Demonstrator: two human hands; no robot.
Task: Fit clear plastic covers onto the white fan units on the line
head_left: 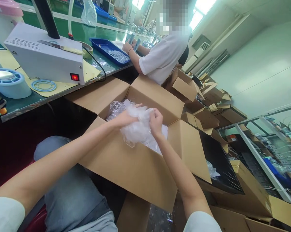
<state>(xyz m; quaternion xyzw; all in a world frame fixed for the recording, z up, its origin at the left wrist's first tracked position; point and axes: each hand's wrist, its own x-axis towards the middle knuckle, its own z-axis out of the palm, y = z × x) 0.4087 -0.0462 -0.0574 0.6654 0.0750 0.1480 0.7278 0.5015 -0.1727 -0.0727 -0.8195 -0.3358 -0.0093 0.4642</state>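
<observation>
A crumpled, see-through plastic bag [137, 129] is held over an open cardboard box [133, 167]. My left hand [126, 120] grips the bag from the left, its fingers partly hidden by the film. On the other side, my right hand [156, 121] is closed, pinching the bag's edge. Below both hands, clear plastic round parts with spokes [116, 107] lie inside the box. A white sheet or lining [164, 131] shows near the box's right inner wall. What the bag contains, if anything, I cannot make out.
To the left, a green workbench [39, 101] carries a white machine [48, 61] with a knife [60, 47] on top, blue ring parts [43, 85] and a blue tray [109, 51] of small pieces. A co-worker [160, 58] sits beyond. Cardboard boxes [205, 117] crowd the right.
</observation>
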